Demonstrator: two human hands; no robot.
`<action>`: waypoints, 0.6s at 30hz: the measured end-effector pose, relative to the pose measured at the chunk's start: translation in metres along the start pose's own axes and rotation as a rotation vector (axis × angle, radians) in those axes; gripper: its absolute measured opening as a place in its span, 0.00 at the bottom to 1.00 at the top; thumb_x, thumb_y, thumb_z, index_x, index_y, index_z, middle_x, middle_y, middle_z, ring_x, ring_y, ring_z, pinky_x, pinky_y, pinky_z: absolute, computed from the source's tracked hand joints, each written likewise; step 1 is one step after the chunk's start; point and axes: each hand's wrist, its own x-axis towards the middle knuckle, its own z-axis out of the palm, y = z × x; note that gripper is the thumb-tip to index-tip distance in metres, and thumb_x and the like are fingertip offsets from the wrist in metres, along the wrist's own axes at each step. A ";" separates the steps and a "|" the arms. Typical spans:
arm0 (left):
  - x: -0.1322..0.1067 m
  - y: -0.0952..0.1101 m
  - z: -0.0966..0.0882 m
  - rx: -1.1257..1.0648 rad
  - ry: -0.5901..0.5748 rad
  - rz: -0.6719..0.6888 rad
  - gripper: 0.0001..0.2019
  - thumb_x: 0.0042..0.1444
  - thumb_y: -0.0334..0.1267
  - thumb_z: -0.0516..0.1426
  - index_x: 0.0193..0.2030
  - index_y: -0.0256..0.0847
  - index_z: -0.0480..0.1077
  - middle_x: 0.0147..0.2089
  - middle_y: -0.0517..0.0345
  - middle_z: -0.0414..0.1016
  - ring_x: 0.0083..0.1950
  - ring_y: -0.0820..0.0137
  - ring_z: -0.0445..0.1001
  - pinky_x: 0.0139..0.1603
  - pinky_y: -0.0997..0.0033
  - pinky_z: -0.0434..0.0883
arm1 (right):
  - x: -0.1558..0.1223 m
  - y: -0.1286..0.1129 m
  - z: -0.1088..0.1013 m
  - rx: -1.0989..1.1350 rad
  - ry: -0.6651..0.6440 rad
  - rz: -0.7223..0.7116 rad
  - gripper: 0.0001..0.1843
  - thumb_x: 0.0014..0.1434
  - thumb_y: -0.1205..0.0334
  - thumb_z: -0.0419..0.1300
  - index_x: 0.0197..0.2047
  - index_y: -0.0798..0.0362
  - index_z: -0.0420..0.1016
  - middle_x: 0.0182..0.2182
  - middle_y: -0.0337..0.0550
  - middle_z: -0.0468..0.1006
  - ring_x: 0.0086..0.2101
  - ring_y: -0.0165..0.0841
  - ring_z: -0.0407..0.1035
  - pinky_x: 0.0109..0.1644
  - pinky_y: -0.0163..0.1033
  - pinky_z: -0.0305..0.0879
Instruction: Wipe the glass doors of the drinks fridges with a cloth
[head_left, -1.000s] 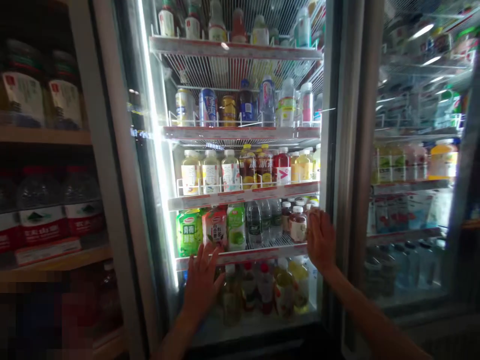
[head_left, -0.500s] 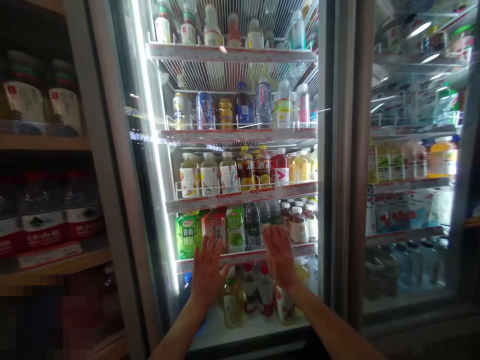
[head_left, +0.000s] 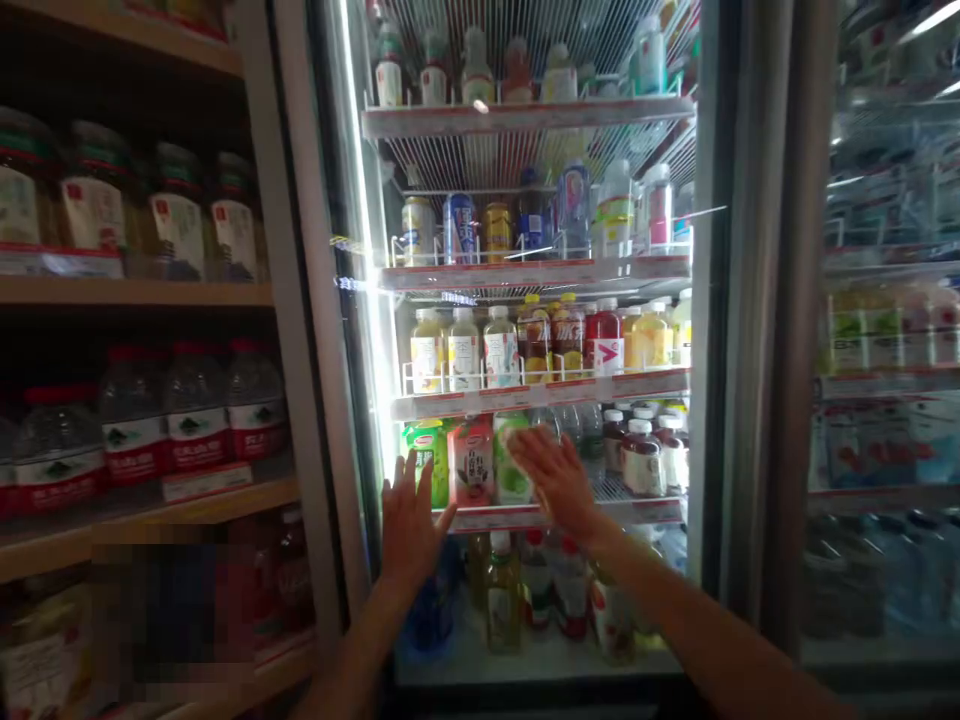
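A lit drinks fridge stands in front of me behind a glass door (head_left: 525, 330). My left hand (head_left: 409, 525) lies flat and open on the glass, low on the left, below a green carton (head_left: 426, 460). My right hand (head_left: 555, 480) is also open, fingers stretched, flat against the glass over a green bottle (head_left: 510, 465) and beside a pink carton (head_left: 474, 460). Neither hand holds anything. Brown bottles with white caps (head_left: 637, 455) stand to the right on the same wire shelf (head_left: 570, 512).
Wooden shelves (head_left: 135, 293) on the left carry jars and large water bottles (head_left: 195, 415). A second fridge door (head_left: 885, 350) is on the right, past a metal frame (head_left: 750, 330). Upper fridge shelves hold cans (head_left: 457, 228) and juice bottles; more bottles stand at the bottom.
My right hand slid left across the glass from the door's right edge to the middle. The left hand stayed low on the left. My view shifted left, showing more of the wooden shelves.
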 end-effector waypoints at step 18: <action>0.003 -0.059 -0.024 0.074 -0.124 -0.087 0.31 0.57 0.44 0.52 0.65 0.35 0.49 0.68 0.37 0.49 0.69 0.54 0.48 0.64 0.44 0.52 | 0.078 -0.055 0.014 0.088 -0.028 0.025 0.30 0.59 0.70 0.48 0.65 0.50 0.53 0.65 0.43 0.53 0.65 0.39 0.43 0.67 0.54 0.38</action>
